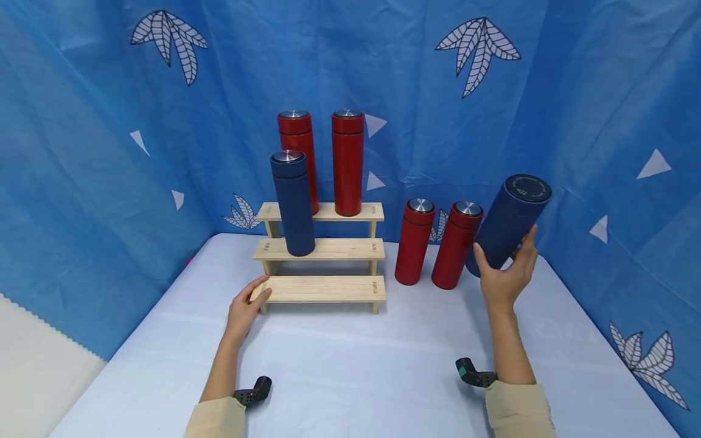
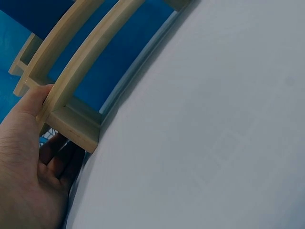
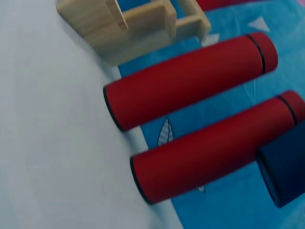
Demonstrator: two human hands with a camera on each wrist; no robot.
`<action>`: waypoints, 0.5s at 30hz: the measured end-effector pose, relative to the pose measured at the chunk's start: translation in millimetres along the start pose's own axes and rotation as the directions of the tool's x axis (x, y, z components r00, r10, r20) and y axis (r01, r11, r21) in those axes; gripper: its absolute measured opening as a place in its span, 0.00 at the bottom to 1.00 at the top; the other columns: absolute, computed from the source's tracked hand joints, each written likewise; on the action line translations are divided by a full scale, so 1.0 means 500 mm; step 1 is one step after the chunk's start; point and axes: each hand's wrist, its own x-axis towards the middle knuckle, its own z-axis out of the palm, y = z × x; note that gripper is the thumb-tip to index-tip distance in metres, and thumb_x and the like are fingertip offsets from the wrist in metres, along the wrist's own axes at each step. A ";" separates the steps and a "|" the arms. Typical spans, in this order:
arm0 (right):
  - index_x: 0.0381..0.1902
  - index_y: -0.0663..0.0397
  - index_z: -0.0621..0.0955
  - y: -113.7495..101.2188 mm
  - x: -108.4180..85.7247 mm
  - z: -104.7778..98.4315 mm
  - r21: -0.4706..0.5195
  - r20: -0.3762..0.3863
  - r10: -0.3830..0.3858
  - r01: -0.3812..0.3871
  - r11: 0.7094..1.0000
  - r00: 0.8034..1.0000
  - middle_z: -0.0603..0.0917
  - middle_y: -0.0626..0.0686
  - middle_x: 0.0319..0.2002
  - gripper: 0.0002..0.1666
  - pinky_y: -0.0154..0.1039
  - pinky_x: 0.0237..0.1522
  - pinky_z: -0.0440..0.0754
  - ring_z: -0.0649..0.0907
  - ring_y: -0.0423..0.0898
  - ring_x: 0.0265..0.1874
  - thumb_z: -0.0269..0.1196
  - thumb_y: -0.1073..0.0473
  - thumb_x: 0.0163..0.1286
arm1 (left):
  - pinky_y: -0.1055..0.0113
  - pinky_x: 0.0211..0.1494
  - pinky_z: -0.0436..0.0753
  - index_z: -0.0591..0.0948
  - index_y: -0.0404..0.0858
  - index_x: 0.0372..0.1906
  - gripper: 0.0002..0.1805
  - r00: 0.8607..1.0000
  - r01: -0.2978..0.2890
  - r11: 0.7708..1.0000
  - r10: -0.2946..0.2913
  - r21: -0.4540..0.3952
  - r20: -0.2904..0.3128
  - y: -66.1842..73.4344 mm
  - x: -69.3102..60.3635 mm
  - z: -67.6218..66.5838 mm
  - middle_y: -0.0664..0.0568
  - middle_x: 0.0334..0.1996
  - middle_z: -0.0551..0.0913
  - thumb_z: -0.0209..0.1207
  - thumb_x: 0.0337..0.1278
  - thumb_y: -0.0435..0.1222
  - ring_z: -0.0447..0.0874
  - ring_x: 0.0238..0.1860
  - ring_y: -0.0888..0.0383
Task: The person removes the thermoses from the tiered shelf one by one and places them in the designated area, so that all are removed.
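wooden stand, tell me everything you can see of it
The wooden stand looks like pale wood: three flat boards on side supports, rising stepwise toward the back, with darker marks near the ends. It stands upright on the white tabletop. Two red flasks stand on the top board, a dark blue flask left of centre on the middle one. The left hand grips the lowest board's left end.

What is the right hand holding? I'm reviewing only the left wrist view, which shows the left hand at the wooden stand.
Observer: The right hand grips a tilted dark-blue vacuum flask.
Operator: And what is on the top step?
Observer: Two upright red vacuum flasks.
Operator: Anything beside the wooden stand?
Observer: In the head view, another red pair stands upright on the white-covered table, between the stand and the held flask.
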 end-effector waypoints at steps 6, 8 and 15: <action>0.72 0.49 0.53 0.058 -0.005 -0.011 -0.051 0.043 0.118 -0.115 0.992 0.992 0.66 0.46 0.63 0.54 0.45 0.56 0.71 0.69 0.43 0.58 0.70 0.55 0.54 | 0.54 0.65 0.61 0.71 0.49 0.63 0.31 1.000 -0.004 1.000 0.004 -0.005 0.001 0.001 -0.001 0.000 0.53 0.66 0.64 0.57 0.55 0.56 0.56 0.68 0.53; 0.72 0.47 0.52 0.077 -0.013 -0.010 -0.061 0.071 0.136 -0.132 0.989 0.988 0.66 0.51 0.63 0.55 0.50 0.56 0.71 0.69 0.47 0.58 0.70 0.57 0.54 | 0.54 0.66 0.61 0.71 0.49 0.63 0.31 1.000 -0.001 1.000 0.001 -0.006 0.002 0.000 -0.001 0.000 0.53 0.66 0.63 0.57 0.54 0.56 0.56 0.68 0.53; 0.73 0.41 0.49 0.139 -0.039 0.001 -0.061 0.148 0.216 -0.209 0.976 0.965 0.62 0.52 0.67 0.57 0.57 0.57 0.67 0.67 0.53 0.61 0.70 0.60 0.54 | 0.56 0.66 0.61 0.72 0.49 0.62 0.32 1.000 0.002 1.000 -0.002 -0.001 -0.004 0.001 0.001 0.000 0.53 0.66 0.64 0.58 0.54 0.56 0.57 0.67 0.53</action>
